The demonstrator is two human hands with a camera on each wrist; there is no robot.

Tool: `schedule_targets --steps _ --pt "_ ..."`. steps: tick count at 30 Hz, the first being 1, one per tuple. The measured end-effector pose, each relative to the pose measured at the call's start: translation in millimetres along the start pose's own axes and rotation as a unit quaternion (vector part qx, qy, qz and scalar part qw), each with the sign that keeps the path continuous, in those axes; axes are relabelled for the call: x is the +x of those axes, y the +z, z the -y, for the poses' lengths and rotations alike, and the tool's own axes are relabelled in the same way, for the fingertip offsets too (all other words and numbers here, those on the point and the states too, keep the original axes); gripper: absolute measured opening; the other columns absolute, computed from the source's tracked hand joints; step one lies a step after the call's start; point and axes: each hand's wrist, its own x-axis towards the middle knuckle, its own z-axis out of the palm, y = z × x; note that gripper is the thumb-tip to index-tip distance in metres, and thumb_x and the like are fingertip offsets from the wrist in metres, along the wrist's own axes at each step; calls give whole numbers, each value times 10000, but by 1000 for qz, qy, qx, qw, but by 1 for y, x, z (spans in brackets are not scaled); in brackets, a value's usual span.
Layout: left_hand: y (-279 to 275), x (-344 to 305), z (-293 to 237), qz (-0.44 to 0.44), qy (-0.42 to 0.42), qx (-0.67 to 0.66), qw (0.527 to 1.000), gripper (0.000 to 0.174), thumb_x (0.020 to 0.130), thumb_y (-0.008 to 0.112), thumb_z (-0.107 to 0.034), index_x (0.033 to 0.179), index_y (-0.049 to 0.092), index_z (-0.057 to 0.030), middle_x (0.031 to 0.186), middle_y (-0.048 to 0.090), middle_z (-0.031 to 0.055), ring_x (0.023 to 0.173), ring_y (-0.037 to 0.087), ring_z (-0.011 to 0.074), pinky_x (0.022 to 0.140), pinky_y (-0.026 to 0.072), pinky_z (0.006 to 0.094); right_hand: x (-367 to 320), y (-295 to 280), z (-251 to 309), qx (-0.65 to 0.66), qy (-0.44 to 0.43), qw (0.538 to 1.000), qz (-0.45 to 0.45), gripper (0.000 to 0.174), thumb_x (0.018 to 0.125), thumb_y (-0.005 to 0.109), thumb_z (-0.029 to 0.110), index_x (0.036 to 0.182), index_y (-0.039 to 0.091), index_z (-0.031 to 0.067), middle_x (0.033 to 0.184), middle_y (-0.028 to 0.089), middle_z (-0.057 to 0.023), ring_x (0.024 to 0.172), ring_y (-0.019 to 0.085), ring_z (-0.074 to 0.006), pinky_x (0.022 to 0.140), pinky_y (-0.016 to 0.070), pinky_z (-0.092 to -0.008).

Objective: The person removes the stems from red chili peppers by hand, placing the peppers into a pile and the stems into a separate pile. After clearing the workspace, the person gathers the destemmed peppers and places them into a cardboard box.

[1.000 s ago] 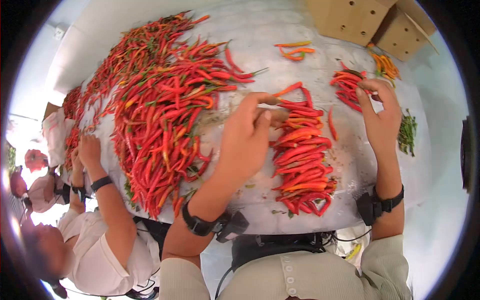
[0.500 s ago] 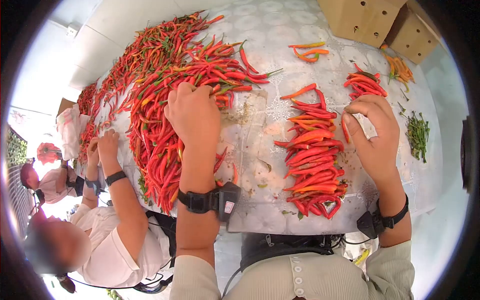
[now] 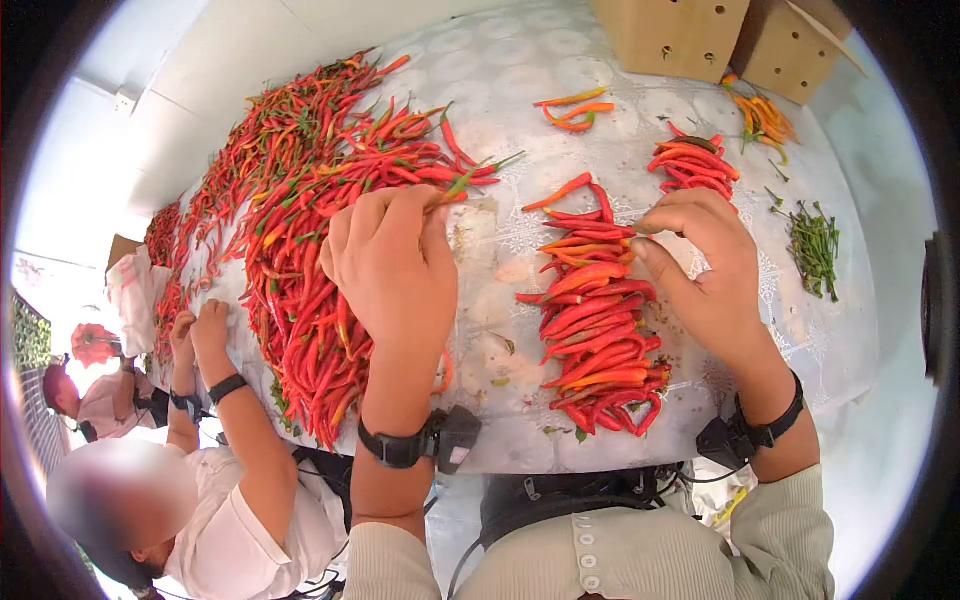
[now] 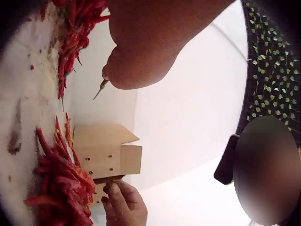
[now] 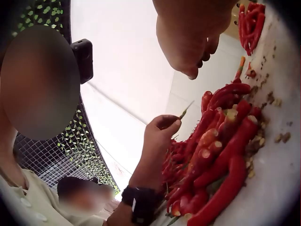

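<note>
My left hand [image 3: 395,265] is over the right side of a large heap of red chilies [image 3: 300,290]. It pinches a chili whose green stem [image 3: 463,185] sticks out past the fingers toward the right; the hand hides most of its body. The same stem [image 4: 99,88] shows in the left wrist view. Beside the upper end of a neat row of red chilies [image 3: 600,320] is my right hand [image 3: 705,275], its fingers loosely bent and no object visible between thumb and fingertips. Cut ends of the row's chilies [image 5: 207,146] show in the right wrist view.
A small chili bunch [image 3: 695,165] lies beyond my right hand, with green stems [image 3: 815,250] to its right. Orange-yellow chilies [image 3: 575,108] lie farther back, near cardboard boxes [image 3: 670,40]. Another person [image 3: 250,475] works at the table on my left.
My left hand has gone from the row's upper end to the heap and now holds a chili there. My right hand has shifted left from the small bunch to beside the row.
</note>
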Motion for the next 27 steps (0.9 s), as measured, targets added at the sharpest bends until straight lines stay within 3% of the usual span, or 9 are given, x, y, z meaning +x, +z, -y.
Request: schedule_targets --steps 4,7,14,20,23,27 --pt "0 -6 -15 46 61 -218 973 188 694 748 -12 867 688 -55 877 644 71 872 583 240 785 455 353 2 4 8 17 -3 1000 -24 257 737 723 73 987 664 58 1015 623 -122 925 589 -302 801 473 -383" --pt "0 -11 -27 83 97 -281 951 186 689 760 -20 858 688 -54 871 643 61 842 580 235 756 452 345 5 2 11 -11 -43 999 -27 311 729 740 94 1030 663 66 1057 614 -119 934 583 -306 811 470 -391" --pt "0 -15 -34 94 139 -319 933 236 650 785 -19 858 686 -72 848 638 46 791 563 230 696 433 340 3 1 5 -20 -102 994 34 242 709 762 94 929 663 75 975 626 -93 873 579 -286 772 464 -386" --pt "-5 -14 -40 127 48 -350 927 304 644 826 -71 904 669 -45 920 641 76 837 584 228 761 468 342 5 3 7 -19 -114 993 21 220 684 755 47 878 654 73 912 634 -72 839 585 -274 741 465 -378" --pt "-4 -15 -38 138 62 -347 926 332 643 836 -81 931 676 -49 940 637 83 853 592 227 782 480 329 3 2 7 -14 -92 995 39 168 719 734 45 876 677 60 940 631 -84 908 582 -268 812 465 -380" --pt "-2 -17 -38 143 93 -360 917 312 647 830 -68 926 690 -54 913 631 72 825 587 213 735 471 309 1 3 9 15 -87 995 52 176 715 736 40 880 677 66 945 632 -83 909 580 -268 815 465 -384"
